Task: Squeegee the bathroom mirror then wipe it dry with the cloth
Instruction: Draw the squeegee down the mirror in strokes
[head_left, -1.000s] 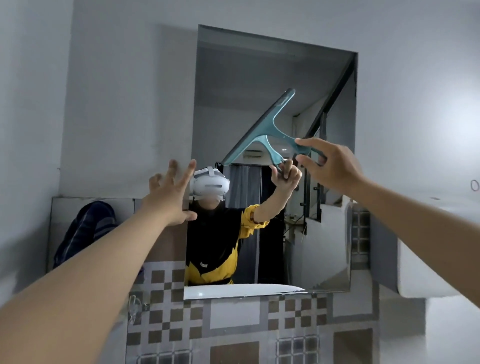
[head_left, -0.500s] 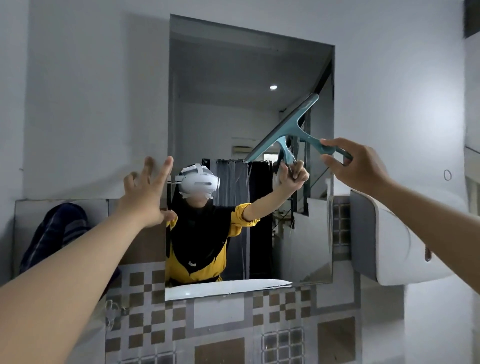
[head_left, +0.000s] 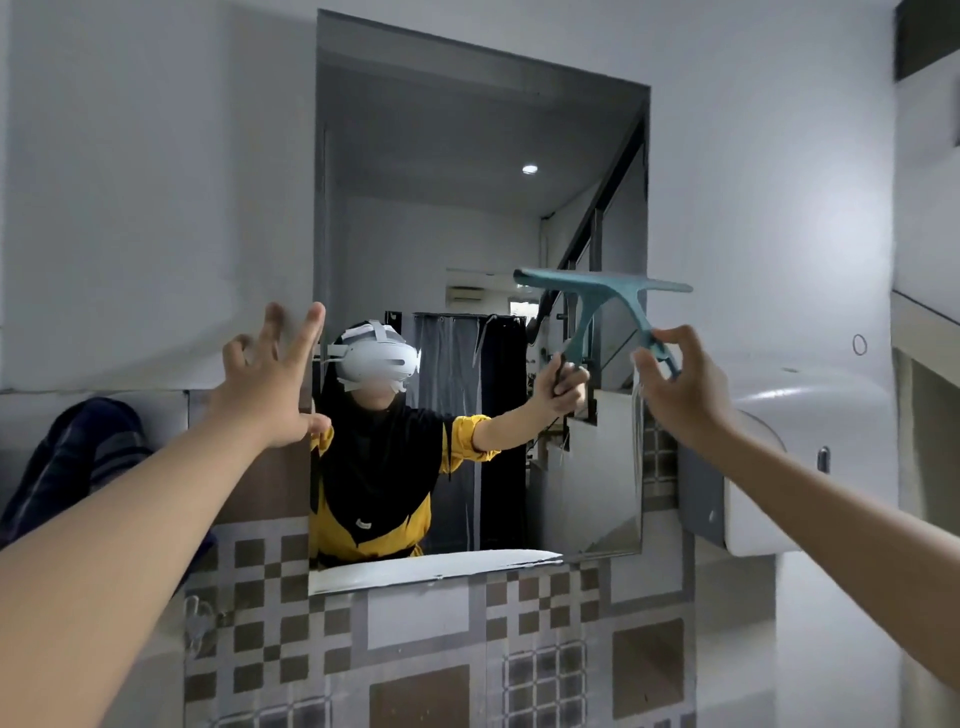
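The rectangular mirror (head_left: 467, 156) hangs on the grey wall ahead. My right hand (head_left: 680, 387) grips the handle of a teal squeegee (head_left: 602, 286), whose blade lies level against the glass at the mirror's right side, about mid-height, overhanging the right edge a little. My left hand (head_left: 270, 384) is raised with fingers spread at the mirror's left edge, holding nothing. A dark striped cloth (head_left: 72, 462) hangs at the far left over the ledge. A person wearing a white headset is reflected in the glass.
A white wall-mounted dispenser (head_left: 769, 467) juts out just right of the mirror, under my right forearm. Brown and grey patterned tiles (head_left: 415, 649) cover the wall below. A small hook (head_left: 195, 616) sits on the tiles at lower left.
The squeegee blade has turned from steeply tilted to level and come down the mirror's right side. My right hand dropped with it. The left hand stays spread at the left edge.
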